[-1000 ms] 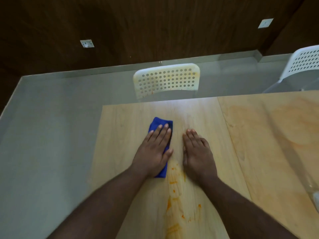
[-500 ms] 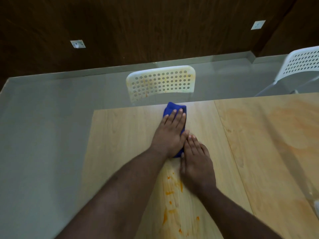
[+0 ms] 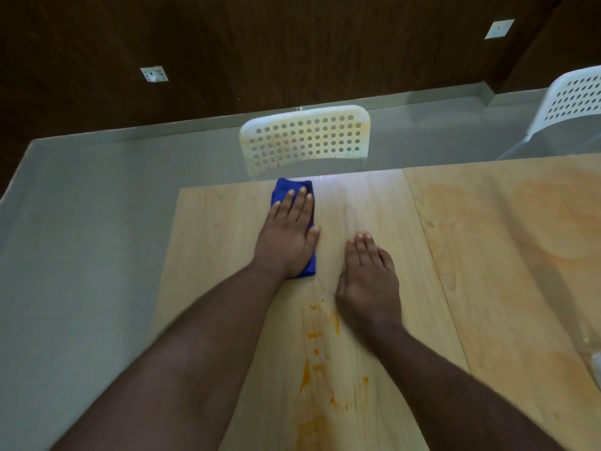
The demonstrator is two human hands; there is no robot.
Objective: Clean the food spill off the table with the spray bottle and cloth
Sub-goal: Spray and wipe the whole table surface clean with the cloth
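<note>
Blue cloth [image 3: 308,265] lies folded on the wooden table [image 3: 214,242], at its far edge, just before the white perforated chair [image 3: 305,138]. Left hand [image 3: 287,237] presses it flat, fingers straight. Right hand [image 3: 369,281] rests flat on the table beside the cloth, fingers extended. Orange spill [image 3: 313,356] lies nearer the person than the cloth, between both forearms.

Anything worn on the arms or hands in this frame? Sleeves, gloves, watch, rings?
Nothing visible. Both forearms are bare as far as the frame shows, with no sleeve edge in view. The left hand and right hand have no gloves, and no watch, bracelet or ring shows on either. Fingernails look short and unpainted.
</note>
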